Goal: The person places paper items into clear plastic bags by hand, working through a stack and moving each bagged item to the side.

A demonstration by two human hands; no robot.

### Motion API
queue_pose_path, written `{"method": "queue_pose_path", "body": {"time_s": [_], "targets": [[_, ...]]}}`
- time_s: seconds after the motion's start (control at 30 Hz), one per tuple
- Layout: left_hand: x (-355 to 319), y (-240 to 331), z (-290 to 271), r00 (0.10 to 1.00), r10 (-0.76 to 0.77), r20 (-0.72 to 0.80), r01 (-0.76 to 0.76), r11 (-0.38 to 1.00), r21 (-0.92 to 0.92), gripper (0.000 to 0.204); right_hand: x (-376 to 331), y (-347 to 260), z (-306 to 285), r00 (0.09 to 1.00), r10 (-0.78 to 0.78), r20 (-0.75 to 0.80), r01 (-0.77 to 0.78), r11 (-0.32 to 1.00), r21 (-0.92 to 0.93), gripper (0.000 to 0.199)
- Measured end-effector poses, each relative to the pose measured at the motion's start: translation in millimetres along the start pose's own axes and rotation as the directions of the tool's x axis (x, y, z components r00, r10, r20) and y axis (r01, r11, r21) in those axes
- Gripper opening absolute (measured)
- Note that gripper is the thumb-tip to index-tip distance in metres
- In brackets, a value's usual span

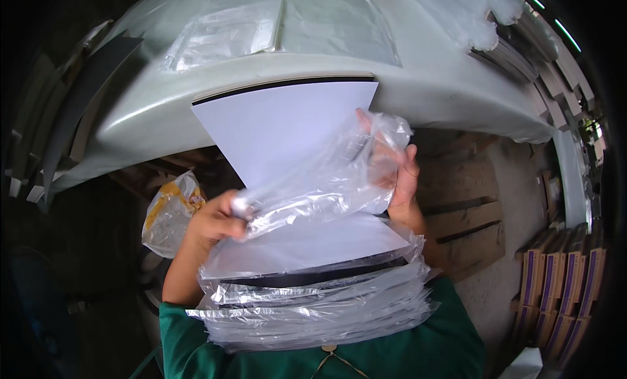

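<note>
The left hand (212, 221) is closed in a fist around the lower corner of a clear plastic bag (320, 183), its knuckles turned up. The right hand (400, 176) pinches the other end of the same bag, thumb and fingers partly inside or behind the crumpled film, so the bag stretches between the two hands, slanting upward from left to right. A white sheet (274, 134) stands tilted just above and behind the left hand, its lower part going into the bag's mouth and its broad upper edge reaching away from both hands toward the worktop (150, 111). Directly below the hands, against the person's green top, sits a stack of bagged sheets (313, 294), the uppermost showing white through its film with a dark edge beneath. Out past the left hand, lower and to its outer side, lies a crumpled bag with yellow contents (171, 212). Well beyond the right hand, brown and purple boxes (558, 281) stand in a row.
</note>
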State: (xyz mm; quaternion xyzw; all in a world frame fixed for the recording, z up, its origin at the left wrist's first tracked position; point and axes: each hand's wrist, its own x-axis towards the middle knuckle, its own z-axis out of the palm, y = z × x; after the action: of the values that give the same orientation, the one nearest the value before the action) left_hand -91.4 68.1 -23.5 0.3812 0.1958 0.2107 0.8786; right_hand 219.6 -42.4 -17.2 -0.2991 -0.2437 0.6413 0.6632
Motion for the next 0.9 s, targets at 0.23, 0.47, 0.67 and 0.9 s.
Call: {"method": "queue_pose_path", "body": {"time_s": [0.23,0.47,0.67,0.9], "targets": [[2,60,10,0.872,0.486,0.049,-0.488,0.872,0.037,0.014,52,-9,24,0.265,-0.957,0.117,0.421,0.005,-0.907,0.013],[0,59,23,0.456,0.876,0.157,-0.219,-0.060,0.974,0.016,32,-25,48,0.516,-0.719,0.465,0.225,-0.410,-0.884,0.033],[-43,40,27,0.990,0.103,-0.099,-0.029,0.826,0.564,0.016,-68,-33,-14,0.821,-0.389,0.419,0.550,0.337,-0.764,0.033],[10,-77,-126,0.953,-0.097,-0.287,0.102,0.995,0.003,0.023,-13,111,-183,0.960,0.263,-0.091,-0.268,0.962,-0.050,0.037]]}}
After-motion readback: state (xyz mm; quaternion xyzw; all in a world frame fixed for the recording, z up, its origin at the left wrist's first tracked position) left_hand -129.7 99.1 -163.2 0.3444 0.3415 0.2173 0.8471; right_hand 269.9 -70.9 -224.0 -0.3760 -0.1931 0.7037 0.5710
